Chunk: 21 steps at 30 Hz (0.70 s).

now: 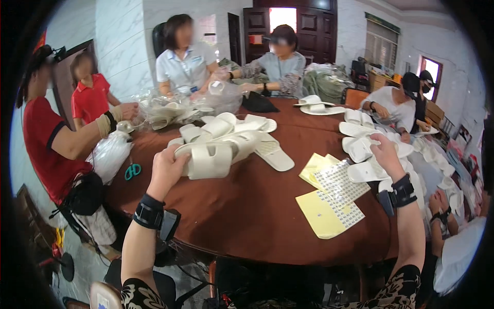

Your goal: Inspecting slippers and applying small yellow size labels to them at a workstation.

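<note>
My left hand (pixel 169 169) is closed on the edge of a cream-white slide slipper (pixel 210 161), lifted at the near side of a loose heap. Other slippers lie behind it, among them one with its ribbed insole up (pixel 274 153). My right hand (pixel 387 156) grips a white slipper (pixel 358 148) at the right-hand pile, thumb and fingers closed at its end. Another slipper (pixel 366 171) lies just below that hand. Between my hands, yellow backing sheets (pixel 318 213) and a sheet of small dark-printed stickers (pixel 343 181) overlap on the table.
The round table has a brown cloth (pixel 236 216). Teal-handled scissors (pixel 133 171) lie at its left edge beside clear plastic bags (pixel 110 154). Co-workers sit or stand around the table, some handling bagged slippers. A pair of slippers (pixel 318 105) lies at the far side; more line the right.
</note>
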Each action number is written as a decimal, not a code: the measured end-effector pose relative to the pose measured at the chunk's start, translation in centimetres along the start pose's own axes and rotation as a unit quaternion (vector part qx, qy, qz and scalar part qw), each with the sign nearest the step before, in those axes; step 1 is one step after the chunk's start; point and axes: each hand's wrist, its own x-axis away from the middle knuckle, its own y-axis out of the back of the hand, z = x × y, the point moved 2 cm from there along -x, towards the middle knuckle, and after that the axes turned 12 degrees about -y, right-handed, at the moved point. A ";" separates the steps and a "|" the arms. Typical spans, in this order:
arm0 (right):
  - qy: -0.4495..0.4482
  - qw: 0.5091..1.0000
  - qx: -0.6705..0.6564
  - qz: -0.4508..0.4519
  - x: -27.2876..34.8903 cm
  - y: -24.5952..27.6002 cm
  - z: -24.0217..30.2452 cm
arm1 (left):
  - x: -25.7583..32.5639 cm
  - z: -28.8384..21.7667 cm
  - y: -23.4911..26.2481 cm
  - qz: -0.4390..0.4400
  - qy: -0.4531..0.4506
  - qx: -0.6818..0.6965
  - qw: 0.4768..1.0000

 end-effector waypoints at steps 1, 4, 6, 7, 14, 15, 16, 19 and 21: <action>0.020 0.999 -0.010 0.037 0.7 -0.7 1.6 | 0.0 -0.4 0.6 -0.009 0.023 0.081 0.996; 0.055 0.992 -0.023 0.110 2.8 -2.8 6.0 | -0.4 -1.5 2.0 -0.013 0.079 0.233 0.969; 0.021 0.972 -0.066 0.226 3.9 -3.8 8.7 | -0.6 -2.3 2.5 -0.005 0.107 0.309 0.945; 0.026 0.973 -0.062 0.223 4.5 -4.3 10.0 | -0.5 -2.8 2.6 -0.002 0.126 0.387 0.913; -0.033 0.858 -0.361 0.364 6.9 -6.6 14.5 | 0.3 -5.6 1.8 0.027 0.147 0.587 0.795; -0.074 0.838 -0.411 0.351 6.9 -6.7 14.5 | 0.4 -5.7 1.7 0.026 0.155 0.610 0.776; -0.062 0.836 -0.414 0.354 7.0 -6.7 14.5 | 0.6 -5.7 1.6 0.024 0.158 0.601 0.783; -0.071 0.831 -0.426 0.350 7.1 -6.5 14.4 | 0.9 -5.5 1.2 0.032 0.145 0.621 0.770; -0.069 0.852 -0.411 0.317 7.4 -6.1 14.3 | 1.0 -5.0 0.9 0.045 0.150 0.621 0.768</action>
